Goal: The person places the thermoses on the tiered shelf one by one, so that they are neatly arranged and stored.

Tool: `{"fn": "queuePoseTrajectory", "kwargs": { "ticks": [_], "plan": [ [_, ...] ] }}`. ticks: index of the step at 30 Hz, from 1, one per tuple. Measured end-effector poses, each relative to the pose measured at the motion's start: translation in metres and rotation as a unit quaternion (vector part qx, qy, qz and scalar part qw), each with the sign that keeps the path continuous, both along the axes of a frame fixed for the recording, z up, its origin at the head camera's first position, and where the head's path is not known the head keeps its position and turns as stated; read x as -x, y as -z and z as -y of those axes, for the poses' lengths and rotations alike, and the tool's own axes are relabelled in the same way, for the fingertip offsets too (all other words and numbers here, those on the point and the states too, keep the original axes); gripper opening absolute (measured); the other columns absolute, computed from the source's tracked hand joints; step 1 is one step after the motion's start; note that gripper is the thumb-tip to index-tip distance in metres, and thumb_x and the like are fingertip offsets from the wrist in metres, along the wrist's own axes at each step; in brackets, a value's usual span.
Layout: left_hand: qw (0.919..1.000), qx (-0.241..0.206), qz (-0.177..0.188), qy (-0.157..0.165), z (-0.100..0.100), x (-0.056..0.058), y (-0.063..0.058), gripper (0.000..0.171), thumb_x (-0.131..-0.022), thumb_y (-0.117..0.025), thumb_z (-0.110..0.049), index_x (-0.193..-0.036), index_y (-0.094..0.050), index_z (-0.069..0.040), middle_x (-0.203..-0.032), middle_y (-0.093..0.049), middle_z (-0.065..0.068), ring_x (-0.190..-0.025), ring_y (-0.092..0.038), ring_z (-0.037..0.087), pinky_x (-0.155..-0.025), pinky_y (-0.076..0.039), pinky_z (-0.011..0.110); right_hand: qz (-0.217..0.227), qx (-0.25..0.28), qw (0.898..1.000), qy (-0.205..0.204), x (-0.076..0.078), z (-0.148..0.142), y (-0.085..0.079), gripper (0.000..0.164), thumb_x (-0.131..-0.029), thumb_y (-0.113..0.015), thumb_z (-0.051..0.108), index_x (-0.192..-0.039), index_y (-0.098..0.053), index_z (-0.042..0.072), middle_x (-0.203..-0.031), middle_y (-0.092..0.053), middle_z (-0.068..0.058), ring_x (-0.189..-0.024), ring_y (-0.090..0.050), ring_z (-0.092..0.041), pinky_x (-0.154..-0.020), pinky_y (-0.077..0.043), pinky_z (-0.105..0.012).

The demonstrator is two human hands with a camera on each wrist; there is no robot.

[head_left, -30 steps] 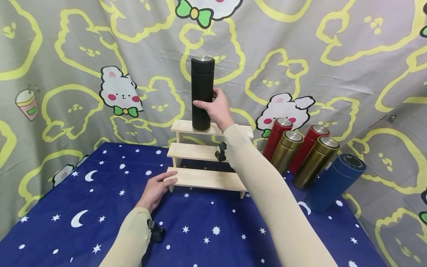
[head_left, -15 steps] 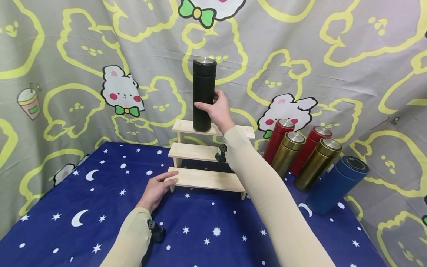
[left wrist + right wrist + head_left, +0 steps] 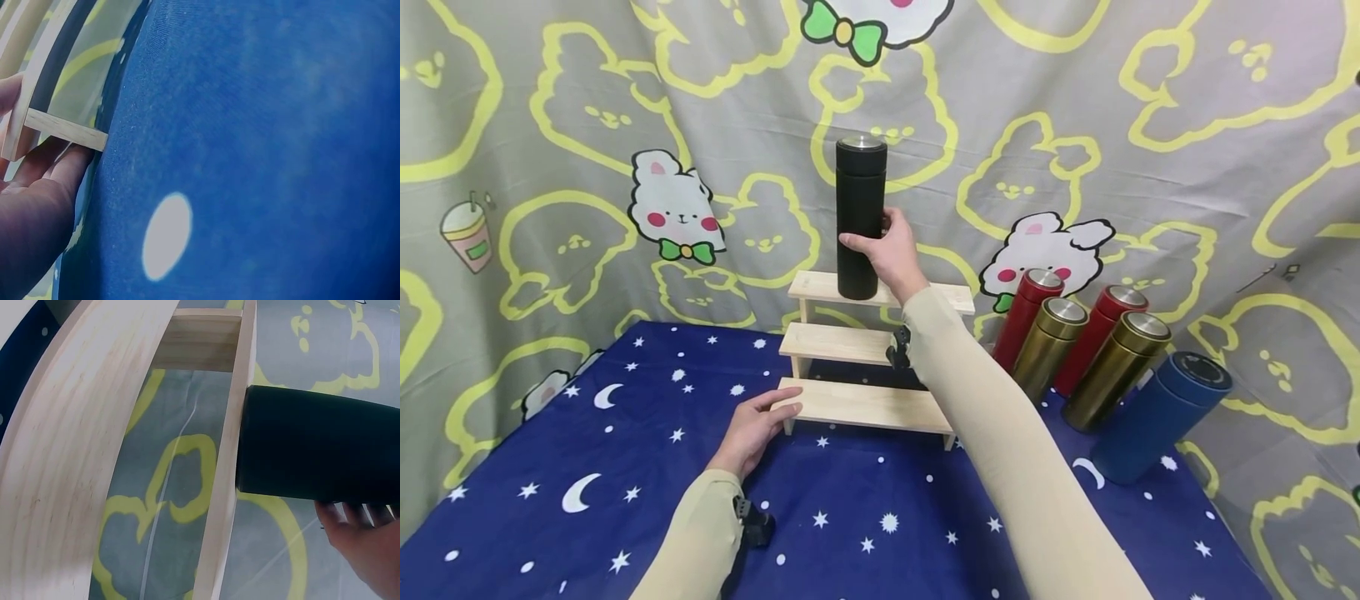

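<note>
- Two hands are busy: my right hand (image 3: pixel 891 248) grips the black flask (image 3: pixel 861 192) below its middle, and my left hand (image 3: pixel 748 432) pinches one end of the bottom step (image 3: pixel 868 406) of the stand (image 3: pixel 827 340).
- The flask is upright at the top step (image 3: pixel 816 284), its base close to the front edge; I can't tell whether it bears fully. Letting go with too much overhang could tip it towards me.
- It's tall and narrow, so a finger dragging as I release might topple it.
- The stand looks light; pressing unevenly on one end could make it rock or skid on the desk (image 3: pixel 820 483).
- My right sleeve (image 3: pixel 1000 408) runs near one gold flask (image 3: pixel 1048 346); a careless elbow could knock it.
</note>
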State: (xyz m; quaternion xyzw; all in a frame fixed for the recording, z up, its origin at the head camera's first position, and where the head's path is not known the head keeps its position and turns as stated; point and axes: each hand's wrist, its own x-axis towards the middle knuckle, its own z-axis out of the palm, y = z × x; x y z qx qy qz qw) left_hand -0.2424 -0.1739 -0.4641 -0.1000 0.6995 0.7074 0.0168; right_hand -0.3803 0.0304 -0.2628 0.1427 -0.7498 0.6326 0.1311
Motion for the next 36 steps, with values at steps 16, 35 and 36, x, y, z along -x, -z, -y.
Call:
{"fn": "queuePoseTrajectory", "kwargs": {
  "ticks": [16,35,36],
  "plan": [
    [0.9999,0.01,0.007,-0.009,0.0,-0.003,0.0,0.043,-0.087,-0.076,-0.012,-0.127,-0.065,-0.002,-0.144,-0.046,0.017,-0.113,-0.058,0.025,-0.098,-0.047,0.036,0.035,-0.04,0.997,-0.046,-0.011,-0.012,0.002,0.089,-0.081,-0.083,0.023,-0.149,-0.027,0.008,-0.137,-0.043,-0.011,-0.123,-0.047,-0.024,-0.101,-0.042,-0.036],
    [0.9992,0.02,0.01,0.033,0.006,0.0,-0.003,0.052,-0.086,-0.078,-0.016,-0.133,-0.061,-0.001,-0.147,-0.041,0.019,-0.105,-0.06,0.015,-0.093,-0.049,0.031,0.02,-0.084,0.996,-0.011,-0.068,-0.079,0.014,0.083,-0.086,-0.076,0.041,-0.15,-0.03,0.015,-0.146,-0.041,-0.006,-0.134,-0.04,-0.024,-0.109,-0.037,-0.042],
    [0.9991,0.021,0.013,0.034,0.006,0.0,-0.002,0.052,-0.086,-0.078,-0.017,-0.133,-0.061,-0.001,-0.148,-0.041,0.019,-0.107,-0.06,0.016,-0.095,-0.049,0.032,0.015,-0.089,0.996,-0.013,-0.071,-0.083,0.016,0.083,-0.086,-0.075,0.041,-0.15,-0.03,0.015,-0.147,-0.041,-0.005,-0.134,-0.04,-0.024,-0.11,-0.036,-0.042]
  ]
}}
